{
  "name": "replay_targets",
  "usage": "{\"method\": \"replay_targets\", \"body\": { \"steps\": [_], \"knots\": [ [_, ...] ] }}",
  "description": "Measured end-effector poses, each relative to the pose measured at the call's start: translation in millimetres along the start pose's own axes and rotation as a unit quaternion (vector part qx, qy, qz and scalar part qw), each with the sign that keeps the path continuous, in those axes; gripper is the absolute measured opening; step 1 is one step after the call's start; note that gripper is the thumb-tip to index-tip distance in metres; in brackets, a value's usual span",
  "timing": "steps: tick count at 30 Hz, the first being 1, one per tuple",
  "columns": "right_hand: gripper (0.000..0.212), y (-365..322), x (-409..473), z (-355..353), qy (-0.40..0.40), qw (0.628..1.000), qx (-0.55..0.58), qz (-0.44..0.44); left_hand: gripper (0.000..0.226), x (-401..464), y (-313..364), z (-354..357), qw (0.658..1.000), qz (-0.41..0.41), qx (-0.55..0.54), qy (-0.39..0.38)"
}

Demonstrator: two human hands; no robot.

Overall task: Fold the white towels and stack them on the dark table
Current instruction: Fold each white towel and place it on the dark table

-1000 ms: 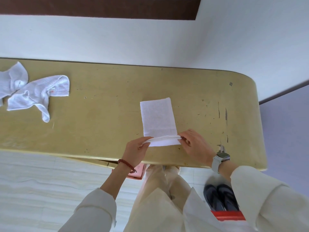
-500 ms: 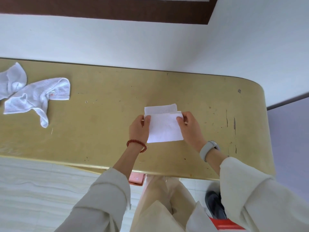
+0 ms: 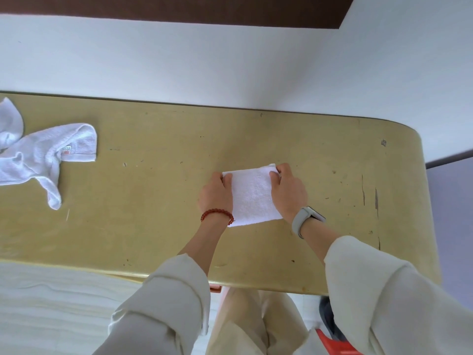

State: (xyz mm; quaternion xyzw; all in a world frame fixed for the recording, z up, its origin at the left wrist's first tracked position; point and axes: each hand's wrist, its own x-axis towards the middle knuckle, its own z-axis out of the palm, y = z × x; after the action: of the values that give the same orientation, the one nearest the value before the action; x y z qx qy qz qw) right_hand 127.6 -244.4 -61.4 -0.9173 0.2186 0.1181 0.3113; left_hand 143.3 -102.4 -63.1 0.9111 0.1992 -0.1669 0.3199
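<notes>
Head view: left hand (image 3: 216,193) and right hand (image 3: 288,190) pinch the folded towel's (image 3: 253,198) far corners; uneven release could misalign its layers.

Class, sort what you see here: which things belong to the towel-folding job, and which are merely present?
Belonging to the job:
folded towel, pinched by left hand and right hand
crumpled towels, waiting
table

Merely present:
bead bracelet
wrist watch
red object on the floor
</notes>
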Motion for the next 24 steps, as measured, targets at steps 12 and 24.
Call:
{"method": "replay_targets", "body": {
  "steps": [12,24],
  "knots": [
    [0.033,4.2,-19.6,-7.4,0.159,0.974,-0.114,-0.118,0.017,-18.3,-12.1,-5.2,0.978,0.136,0.004,0.157],
    [0.052,31.7,-16.4,18.7,-0.014,0.916,-0.290,-0.278,0.057,-20.1,-42.0,18.6,0.904,0.299,0.305,0.000]
  ]
}}
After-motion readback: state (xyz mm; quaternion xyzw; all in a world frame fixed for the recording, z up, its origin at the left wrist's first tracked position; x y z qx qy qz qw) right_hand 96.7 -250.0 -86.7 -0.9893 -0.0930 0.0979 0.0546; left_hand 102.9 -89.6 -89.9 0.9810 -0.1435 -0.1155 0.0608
